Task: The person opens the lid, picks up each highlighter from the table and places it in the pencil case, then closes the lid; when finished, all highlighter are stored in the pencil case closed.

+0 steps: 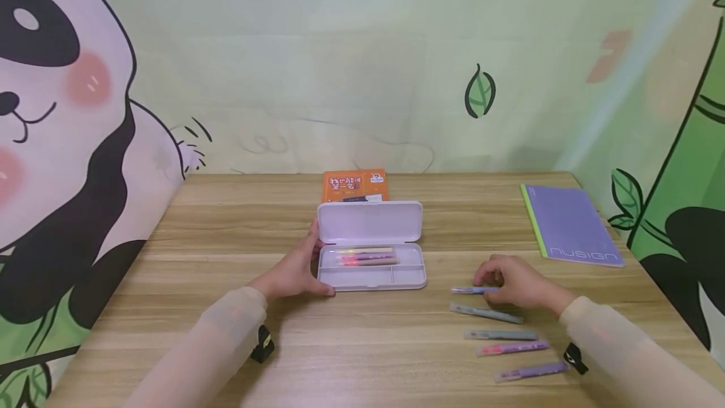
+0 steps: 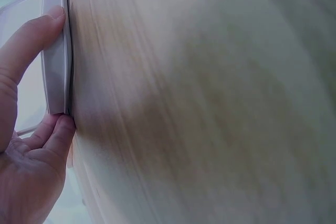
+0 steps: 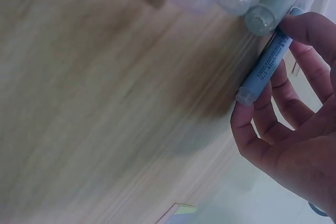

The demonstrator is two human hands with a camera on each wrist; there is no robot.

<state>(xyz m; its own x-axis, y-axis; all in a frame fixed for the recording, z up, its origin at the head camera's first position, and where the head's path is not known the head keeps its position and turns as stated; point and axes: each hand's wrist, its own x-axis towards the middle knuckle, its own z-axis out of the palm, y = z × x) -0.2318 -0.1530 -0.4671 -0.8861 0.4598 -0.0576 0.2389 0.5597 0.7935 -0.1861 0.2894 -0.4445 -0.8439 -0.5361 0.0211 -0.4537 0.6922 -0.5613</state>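
Note:
A white pencil case (image 1: 408, 277) lies on the wooden table with its lid (image 1: 370, 222) raised. Several pens in yellow, purple and red (image 1: 369, 257) rest in its rear compartment. My left hand (image 1: 293, 272) grips the case's left end; in the left wrist view the thumb presses the front wall (image 2: 55, 77) while other fingers touch the end. To the right, my right hand (image 1: 520, 282) pinches a blue highlighter (image 3: 268, 65) between thumb and fingers, low over the table. Nearer me lie a grey-green pen (image 1: 487, 313), a grey pen (image 1: 501, 335), a pink-purple pen (image 1: 512, 348) and a purple pen (image 1: 531, 371).
An orange booklet (image 1: 355, 185) lies behind the case, partly covered by the lid. At the back right is a purple notebook (image 1: 574, 222) with a green spine. A wall printed with a panda and leaves stands behind the table.

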